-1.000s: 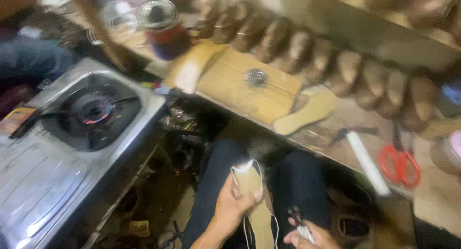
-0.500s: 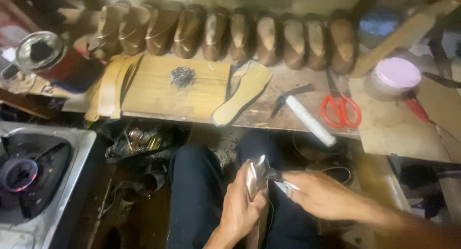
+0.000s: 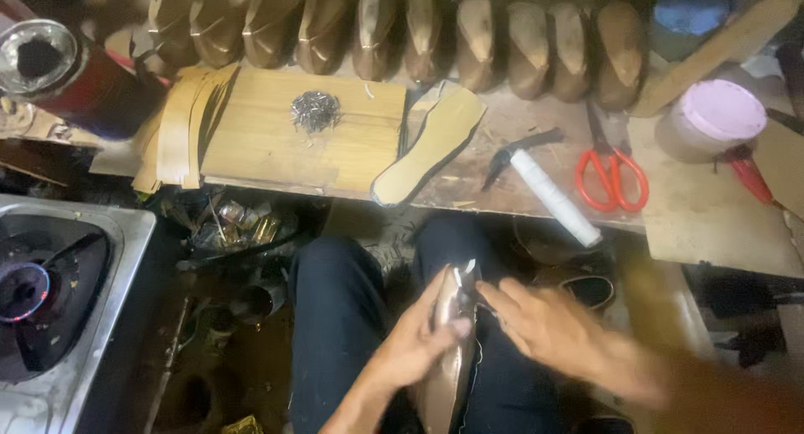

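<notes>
My left hand grips a shoe last with an upper resting on my lap, toe pointing up. My right hand is beside it on the right, fingers spread and touching the toe end, blurred by motion; I see nothing held in it. On the bench in front lie a tan insole, a pile of small nails on a wooden board, a hammer with a white handle and red scissors.
A row of wooden shoe lasts lines the back of the bench. A pink-lidded tub stands at right, a dark red can at left. A gas stove sits at lower left. Clutter lies under the bench.
The view has swung right and down toward the bench. My right hand moved from my lap up to the toe of the last and now reaches it from the right.
</notes>
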